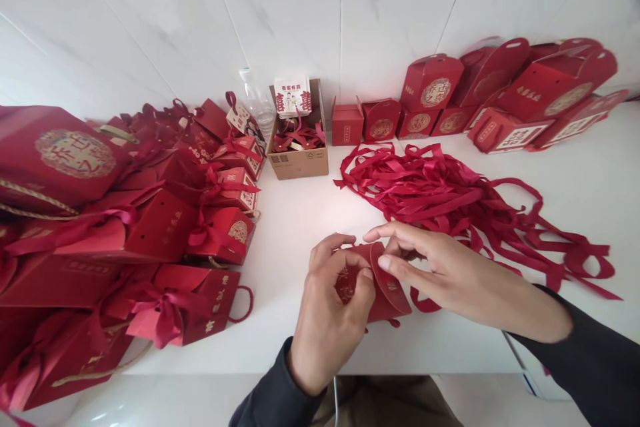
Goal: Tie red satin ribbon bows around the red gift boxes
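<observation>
A small red gift box [389,290] with gold lettering lies on the white table between my two hands, its curved flap facing up. My left hand [333,310] grips the box from its left side, thumb and bent fingers on the lettered face. From the right, my right hand [425,263] holds the flap edge, thumb on top and index finger stretched past the far edge. The undersides of both hands' fingers are partly hidden. Just beyond my right hand spreads a heap of cut red ribbons [415,190].
Red gift boxes with ribbon bows [165,233] are piled at the left. A cardboard box [300,163] holding tags and ribbon pieces stands at the back, beside a clear plastic bottle [255,97]. More red boxes [433,83] are stacked along the tiled wall [400,7].
</observation>
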Motion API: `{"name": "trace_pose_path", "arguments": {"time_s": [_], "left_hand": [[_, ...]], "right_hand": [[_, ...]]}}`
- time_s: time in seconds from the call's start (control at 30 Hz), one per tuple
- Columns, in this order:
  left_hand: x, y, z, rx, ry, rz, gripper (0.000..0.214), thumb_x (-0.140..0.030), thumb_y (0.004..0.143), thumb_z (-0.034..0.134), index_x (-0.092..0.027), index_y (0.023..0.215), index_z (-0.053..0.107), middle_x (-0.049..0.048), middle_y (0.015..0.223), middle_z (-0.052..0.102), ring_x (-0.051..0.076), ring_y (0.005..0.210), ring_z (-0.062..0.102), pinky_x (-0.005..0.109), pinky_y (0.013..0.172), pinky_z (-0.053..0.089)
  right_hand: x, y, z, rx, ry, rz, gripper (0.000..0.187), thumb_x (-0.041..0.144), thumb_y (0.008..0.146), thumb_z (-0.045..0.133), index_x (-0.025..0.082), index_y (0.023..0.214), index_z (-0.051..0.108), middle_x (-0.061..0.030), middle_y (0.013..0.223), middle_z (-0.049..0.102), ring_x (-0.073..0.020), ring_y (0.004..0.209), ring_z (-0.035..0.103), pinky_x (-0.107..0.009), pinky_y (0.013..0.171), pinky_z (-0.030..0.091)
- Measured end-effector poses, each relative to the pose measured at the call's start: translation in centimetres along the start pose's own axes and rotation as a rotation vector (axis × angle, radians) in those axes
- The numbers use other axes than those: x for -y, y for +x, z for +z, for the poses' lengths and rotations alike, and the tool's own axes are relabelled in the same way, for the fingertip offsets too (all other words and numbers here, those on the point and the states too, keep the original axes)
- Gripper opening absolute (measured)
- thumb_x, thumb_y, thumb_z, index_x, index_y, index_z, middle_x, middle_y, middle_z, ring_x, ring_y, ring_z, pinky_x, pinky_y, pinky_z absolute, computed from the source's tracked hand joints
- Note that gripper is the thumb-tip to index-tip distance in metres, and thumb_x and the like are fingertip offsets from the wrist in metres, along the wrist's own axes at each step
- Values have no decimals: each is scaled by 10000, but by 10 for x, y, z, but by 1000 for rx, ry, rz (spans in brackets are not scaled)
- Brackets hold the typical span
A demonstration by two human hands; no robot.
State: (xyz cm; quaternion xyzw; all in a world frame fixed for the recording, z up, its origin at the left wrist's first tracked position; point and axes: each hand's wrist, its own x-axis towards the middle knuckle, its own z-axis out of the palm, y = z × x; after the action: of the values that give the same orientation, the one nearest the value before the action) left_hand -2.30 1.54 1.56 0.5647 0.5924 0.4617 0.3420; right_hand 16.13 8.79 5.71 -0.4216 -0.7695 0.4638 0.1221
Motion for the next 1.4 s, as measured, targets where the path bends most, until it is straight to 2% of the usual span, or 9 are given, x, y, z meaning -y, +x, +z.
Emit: {"name": "trace_pose_path", "arguments": {"time_s": [0.13, 0.23, 0.3, 0.4, 0.47, 0.7, 1.0, 1.27, 1.4], "left_hand": [[-2, 0, -6, -58, -78, 7, 128, -203, 951, 571, -240, 864, 657, 66, 1288, 630, 254, 1364, 529, 432, 1108, 420], [-3, -5, -10, -76, -108, 36, 136, -226, 990, 552, -252, 887, 637, 48, 1291, 630, 236, 1404, 499, 408, 1112, 423], [-1, -12, -12, -66, -42, 62, 84, -229, 987, 568, -275, 1023, 628, 51, 1349, 597, 239, 1410, 487, 420, 1119, 427], [5, -25, -12, -42, 156, 100, 471, -211, 909, 668, -313, 1340, 506, 88, 1456, 501, 278, 1430, 441, 473, 1137, 420], [9, -32, -11, -50, 186, 76, 568, -216, 900, 680, -323, 1408, 450, 96, 1457, 483, 289, 1399, 459, 487, 1116, 440], [15, -42, -10, -57, -117, -26, 427, -324, 1011, 578, -368, 1417, 452, 53, 1463, 490, 252, 1318, 529, 457, 1095, 468], [15, -44, -13, -46, -197, -28, 375, -318, 1039, 531, -360, 1407, 471, 47, 1477, 495, 228, 1367, 503, 386, 1100, 475], [12, -42, -16, -30, -181, -4, 378, -282, 1016, 554, -343, 1386, 502, 53, 1451, 522, 238, 1343, 518, 406, 1097, 448], [10, -35, -14, -90, -243, -47, 215, -345, 1049, 524, -300, 1239, 613, 54, 1334, 595, 218, 1243, 585, 362, 1026, 478]], "right_hand": [[5, 1, 5, -171, -84, -145, 298, 508, 1056, 501, 311, 1218, 655, -24, 1281, 675, -234, 1204, 635, -385, 1005, 528], [8, 6, 10, -155, -134, -243, 254, 461, 1057, 511, 287, 1084, 695, -36, 1283, 649, -226, 1248, 602, -396, 1078, 483], [8, 8, 14, -155, -128, -263, 258, 437, 1062, 506, 273, 981, 689, -39, 1269, 648, -216, 1235, 609, -386, 1087, 476], [5, 9, 18, -187, -133, -249, 233, 406, 1070, 504, 268, 962, 658, -41, 1265, 639, -212, 1247, 600, -394, 1108, 463], [4, 8, 19, -159, -158, -232, 210, 384, 1073, 493, 267, 994, 648, -53, 1288, 621, -223, 1272, 584, -413, 1109, 468], [13, 10, 23, -10, -251, -173, 236, 364, 1064, 460, 256, 967, 646, -107, 1386, 557, -304, 1404, 466, -543, 1148, 422], [19, 11, 22, 79, -156, -116, 265, 452, 1058, 464, 276, 985, 648, -63, 1464, 512, -257, 1405, 474, -459, 1172, 398], [18, 20, 22, 93, -109, -110, 291, 471, 1049, 456, 267, 1033, 663, -77, 1445, 532, -264, 1379, 502, -472, 1153, 412], [18, 21, 24, 70, -95, -138, 275, 450, 1045, 471, 266, 1039, 675, -75, 1385, 575, -254, 1359, 516, -458, 1137, 421]]}}
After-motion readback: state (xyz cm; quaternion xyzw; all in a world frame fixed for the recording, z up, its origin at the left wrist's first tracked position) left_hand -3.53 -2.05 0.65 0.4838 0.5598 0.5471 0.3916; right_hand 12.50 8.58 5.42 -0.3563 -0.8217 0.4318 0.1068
